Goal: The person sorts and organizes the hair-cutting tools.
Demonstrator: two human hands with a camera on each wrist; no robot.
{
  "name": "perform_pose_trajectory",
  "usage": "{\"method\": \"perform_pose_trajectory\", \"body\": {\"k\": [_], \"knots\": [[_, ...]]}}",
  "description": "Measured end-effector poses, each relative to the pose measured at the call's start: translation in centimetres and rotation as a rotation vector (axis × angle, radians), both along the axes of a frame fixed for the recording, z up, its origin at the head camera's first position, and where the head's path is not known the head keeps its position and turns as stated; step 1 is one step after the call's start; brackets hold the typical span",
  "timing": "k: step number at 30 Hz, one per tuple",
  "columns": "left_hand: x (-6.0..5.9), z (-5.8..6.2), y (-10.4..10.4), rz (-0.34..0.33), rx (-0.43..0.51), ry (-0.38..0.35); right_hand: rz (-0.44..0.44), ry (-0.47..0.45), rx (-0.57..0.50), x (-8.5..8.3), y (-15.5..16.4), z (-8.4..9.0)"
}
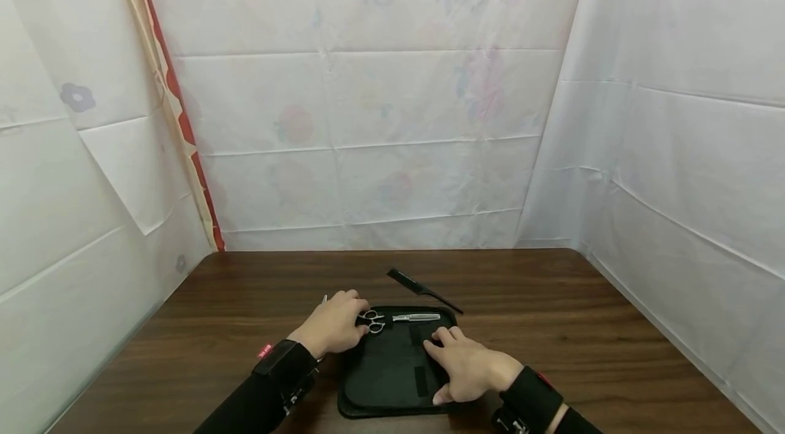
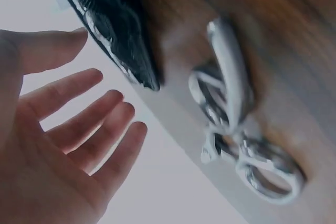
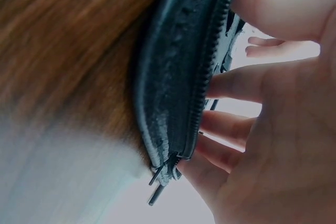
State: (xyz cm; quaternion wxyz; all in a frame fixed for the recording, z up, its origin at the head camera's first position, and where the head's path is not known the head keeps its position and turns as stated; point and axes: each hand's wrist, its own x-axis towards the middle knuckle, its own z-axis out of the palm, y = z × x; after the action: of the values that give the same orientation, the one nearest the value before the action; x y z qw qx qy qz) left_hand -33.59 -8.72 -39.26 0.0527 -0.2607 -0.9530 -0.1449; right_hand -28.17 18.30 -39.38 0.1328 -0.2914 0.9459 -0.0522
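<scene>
A black zip case (image 1: 386,373) lies on the table between my hands. Near its back edge lies a pair of silver scissors (image 1: 417,317), its ring handles toward my left hand (image 1: 334,323). That hand hovers by the case's left back corner, fingers extended and apart, with nothing gripped in the left wrist view. Another pair of silver scissors (image 2: 233,82) rests on the wood beside it, mostly hidden behind the hand in the head view. Along the case's right side, my right hand (image 1: 469,366) has its fingers spread against the zipped edge (image 3: 178,77).
Behind the case, a black comb (image 1: 407,281) with a thin tail lies slantwise on the brown wooden table (image 1: 245,311). White patterned sheets (image 1: 368,182) enclose the table at the back and on both sides.
</scene>
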Motion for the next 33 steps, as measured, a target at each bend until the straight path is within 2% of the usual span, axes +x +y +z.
{"method": "perform_pose_trajectory", "body": {"k": [6, 9, 17, 26, 30, 33], "knots": [[0.7, 0.8, -0.8, 0.107, -0.075, 0.063, -0.001, 0.000, 0.009, -0.1, -0.1, 0.0], [1.2, 1.3, -1.2, 0.164, -0.098, 0.066, -0.003, -0.003, 0.011, -0.1, -0.1, 0.0], [1.8, 2.5, -2.5, 0.296, -0.157, -0.071, -0.003, 0.002, 0.003, 0.1, -0.1, 0.1], [2.0, 2.9, -3.5, 0.357, -0.132, -0.213, 0.000, 0.002, -0.005, 0.1, -0.1, 0.0], [2.3, 2.7, -3.7, 0.372, -0.118, -0.257, 0.001, 0.002, -0.005, 0.1, 0.0, 0.1], [2.5, 2.6, -4.0, 0.375, -0.115, -0.264, 0.002, 0.005, -0.005, 0.1, 0.0, 0.0]]}}
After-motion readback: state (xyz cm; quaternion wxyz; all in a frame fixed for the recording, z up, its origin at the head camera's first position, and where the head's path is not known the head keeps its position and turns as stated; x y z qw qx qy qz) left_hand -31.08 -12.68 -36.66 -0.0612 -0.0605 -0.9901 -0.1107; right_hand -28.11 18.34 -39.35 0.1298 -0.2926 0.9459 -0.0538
